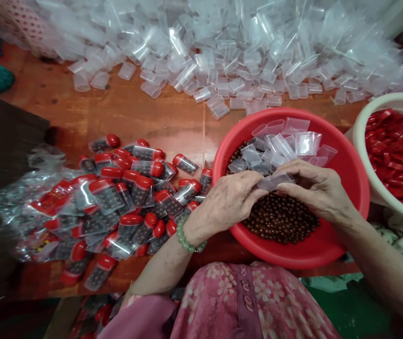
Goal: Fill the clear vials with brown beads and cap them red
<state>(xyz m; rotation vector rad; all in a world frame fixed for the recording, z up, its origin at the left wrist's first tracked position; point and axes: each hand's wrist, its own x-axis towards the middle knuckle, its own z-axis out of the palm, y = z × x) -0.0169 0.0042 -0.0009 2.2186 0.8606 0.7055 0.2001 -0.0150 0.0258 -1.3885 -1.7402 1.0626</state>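
Observation:
Both my hands hold one clear plastic container [274, 181] above a red basin [358, 197]. My left hand [228, 200], wearing a green bead bracelet [187, 238], pinches its left end. The other end is between the thumb and fingers of my right hand [316, 188]. Below them lies a heap of small round brown beads or candies [282, 219] in the basin. More clear containers [281, 146] rest in the basin's far side, beyond my hands. Whether the held container has anything inside, I cannot tell.
Filled containers with red caps [141, 188] are piled on the wooden table [173, 117] at left, beside a clear plastic bag [14, 207]. A large mass of clear containers [222, 52] covers the back. At right stands a white bucket [360, 136] of red caps [395, 155].

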